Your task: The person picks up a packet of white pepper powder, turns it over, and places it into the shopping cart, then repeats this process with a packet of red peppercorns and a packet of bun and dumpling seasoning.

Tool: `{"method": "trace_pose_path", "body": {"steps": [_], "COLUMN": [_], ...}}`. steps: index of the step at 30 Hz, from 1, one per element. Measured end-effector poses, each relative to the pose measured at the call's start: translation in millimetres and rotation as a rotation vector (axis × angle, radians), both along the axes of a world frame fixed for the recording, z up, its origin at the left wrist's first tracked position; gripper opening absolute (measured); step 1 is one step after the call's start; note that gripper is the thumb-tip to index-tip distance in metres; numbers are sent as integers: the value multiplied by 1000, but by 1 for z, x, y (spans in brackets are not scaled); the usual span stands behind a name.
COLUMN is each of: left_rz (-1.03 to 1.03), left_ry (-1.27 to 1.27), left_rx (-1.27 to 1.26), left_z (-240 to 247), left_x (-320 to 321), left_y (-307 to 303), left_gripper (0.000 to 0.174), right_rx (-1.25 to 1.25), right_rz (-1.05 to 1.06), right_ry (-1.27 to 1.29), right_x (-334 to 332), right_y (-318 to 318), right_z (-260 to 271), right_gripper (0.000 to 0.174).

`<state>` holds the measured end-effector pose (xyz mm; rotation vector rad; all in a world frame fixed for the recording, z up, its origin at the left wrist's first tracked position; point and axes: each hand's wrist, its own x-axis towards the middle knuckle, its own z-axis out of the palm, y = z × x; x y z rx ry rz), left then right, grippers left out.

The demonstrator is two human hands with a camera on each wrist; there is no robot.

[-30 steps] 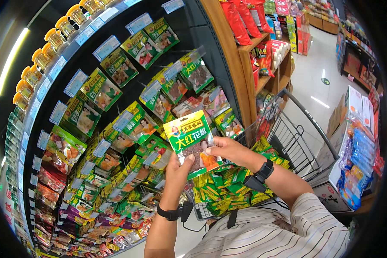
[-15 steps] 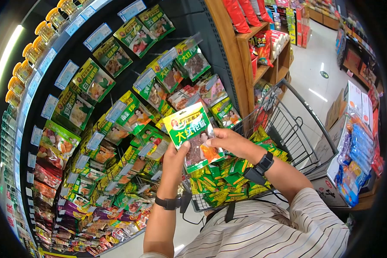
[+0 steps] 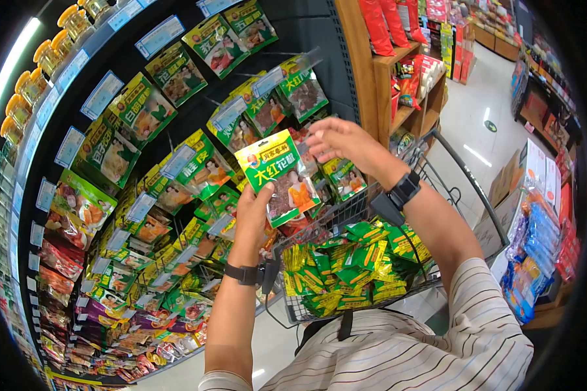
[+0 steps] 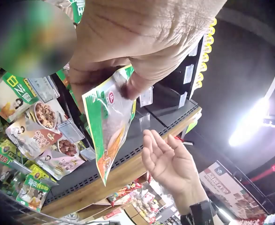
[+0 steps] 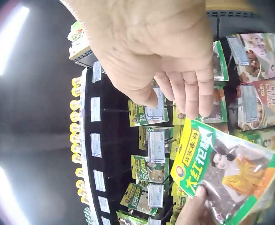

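A green and yellow spice packet [image 3: 280, 179] is pinched upright by its left edge between the thumb and fingers of my left hand [image 3: 252, 218]. The left wrist view shows the same packet [image 4: 110, 119] hanging from my left hand [image 4: 142, 51]. My right hand [image 3: 349, 146] is raised beside the packet's upper right, off it, with fingers relaxed and nothing held. In the right wrist view my right hand [image 5: 161, 56] hovers over the packet [image 5: 226, 173], its fingers near the top edge.
Hanging packets [image 3: 202, 166] and price tags fill the dark shelf wall at left. A wire cart [image 3: 293, 306] holding many green and yellow packets [image 3: 352, 267] stands below my hands. A wooden shelf [image 3: 375, 91] is behind; boxes and blue bags [image 3: 538, 228] stand at right.
My right hand has let go of the packet and moved up and away from it. My left hand still holds the packet, now slightly farther left and higher.
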<state>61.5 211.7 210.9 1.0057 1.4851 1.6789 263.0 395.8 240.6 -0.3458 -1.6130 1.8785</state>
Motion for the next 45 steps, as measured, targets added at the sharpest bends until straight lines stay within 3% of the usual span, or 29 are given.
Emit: {"method": "trace_pose_path", "body": {"steps": [3, 8, 16, 20, 23, 29, 35, 45], "left_rz": [-25, -14, -76, -98, -122, -125, -47, 8], "left_ry": [21, 58, 41, 15, 1, -4, 56, 324], "left_rx": [15, -15, 21, 70, 75, 83, 141, 191], "left_z": [-5, -9, -4, -9, -14, -10, -1, 5], "left_x": [-13, -33, -44, -47, -52, -54, -50, -50], "left_y": [15, 36, 65, 78, 87, 94, 100, 127], "left_gripper": [33, 40, 40, 40, 41, 43, 34, 36], "right_rx": [-28, -47, -181, -192, -218, -187, -192, -177], "right_rz": [-20, -34, -55, -62, -132, -63, -76, -93], "right_ry": [22, 67, 243, 215, 180, 226, 203, 177], "right_x": [-20, -53, -100, -100, -98, -96, -93, -90], "right_y": [21, 47, 79, 78, 78, 91, 89, 87], "right_z": [20, 41, 52, 59, 63, 66, 73, 80], "right_gripper": [39, 57, 27, 21, 23, 27, 28, 26]}}
